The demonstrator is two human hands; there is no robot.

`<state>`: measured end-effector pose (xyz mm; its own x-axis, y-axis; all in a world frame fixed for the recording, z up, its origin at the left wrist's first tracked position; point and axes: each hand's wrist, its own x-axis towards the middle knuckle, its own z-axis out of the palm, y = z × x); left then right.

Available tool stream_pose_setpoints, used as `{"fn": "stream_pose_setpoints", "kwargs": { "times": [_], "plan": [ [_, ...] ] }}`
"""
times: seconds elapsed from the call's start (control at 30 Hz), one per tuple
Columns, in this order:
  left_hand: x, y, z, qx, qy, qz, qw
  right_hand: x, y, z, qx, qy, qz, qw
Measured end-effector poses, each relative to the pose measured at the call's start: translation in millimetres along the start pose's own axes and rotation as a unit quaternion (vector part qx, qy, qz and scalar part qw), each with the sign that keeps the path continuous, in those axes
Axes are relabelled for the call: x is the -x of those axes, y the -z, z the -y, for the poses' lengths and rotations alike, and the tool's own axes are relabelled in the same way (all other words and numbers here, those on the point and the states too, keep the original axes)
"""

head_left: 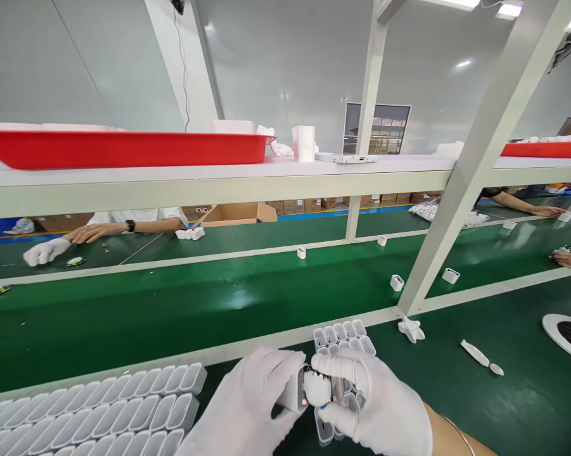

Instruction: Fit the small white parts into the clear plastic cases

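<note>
White gloves cover both of my hands. Between its thumb and fingers, my left hand (254, 402) grips a small white plastic housing (293, 391). My right hand (378, 405) pinches a small part with a rounded white face (317, 389) and tiny metal and coloured bits on it, right against the housing's end. Whether this part sits inside the housing or only touches it, I cannot tell. Behind and below my right hand stands a block of open white housings (346, 332), partly hidden by the hand. Long rows of similar housings (95, 411) fill the lower left.
A green conveyor belt (194, 304) runs across, carrying scattered white housings (397, 282). A shelf (218, 190) with a red tray (133, 150) spans above it. A slanted post (480, 145) rises at right, near a white tool (480, 356). Opposite, a co-worker's hands (92, 233) rest on the bench.
</note>
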<state>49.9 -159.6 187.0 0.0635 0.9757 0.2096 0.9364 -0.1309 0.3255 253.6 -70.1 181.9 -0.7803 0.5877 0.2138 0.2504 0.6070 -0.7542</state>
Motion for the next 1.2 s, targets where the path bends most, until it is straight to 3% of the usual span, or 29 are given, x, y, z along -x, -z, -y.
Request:
{"fn": "stream_pose_setpoints", "kwargs": {
  "times": [0.17, 0.47, 0.6, 0.77, 0.87, 0.97, 1.07, 1.2],
  "plan": [
    [1, -5.3, 2, 0.0, -0.029, -0.027, 0.999, 1, -1, -3, 0.042, 0.001, -0.005, 0.999],
    [-3, -1.4, -12, 0.018, 0.003, -0.006, 1.0, 7, -4, 10, 0.096, -0.056, 0.001, 0.994],
    [-1, -3.8, -10, 0.038, 0.008, -0.015, 0.999, 1, -2, 10, 0.043, -0.069, 0.049, 0.996],
    [7, -4.7, -6, 0.074, -0.008, -0.031, 0.997, -3, 2, -4, -0.128, -0.08, 0.045, 0.987],
    [8, -5.3, -8, 0.101, -0.026, -0.025, 0.994, -6, 3, -9, -0.252, -0.087, 0.125, 0.956],
    [6, -7.5, -14, 0.13, -0.037, -0.004, 0.991, -13, -2, -12, -0.403, -0.063, 0.193, 0.892],
    [3, -9.6, -19, 0.162, -0.015, 0.012, 0.987, -19, -12, -16, -0.499, -0.037, 0.196, 0.843],
    [1, -10.7, -22, 0.2, 0.016, 0.023, 0.979, -16, -18, -16, -0.543, -0.087, 0.16, 0.82]
  ]
}}
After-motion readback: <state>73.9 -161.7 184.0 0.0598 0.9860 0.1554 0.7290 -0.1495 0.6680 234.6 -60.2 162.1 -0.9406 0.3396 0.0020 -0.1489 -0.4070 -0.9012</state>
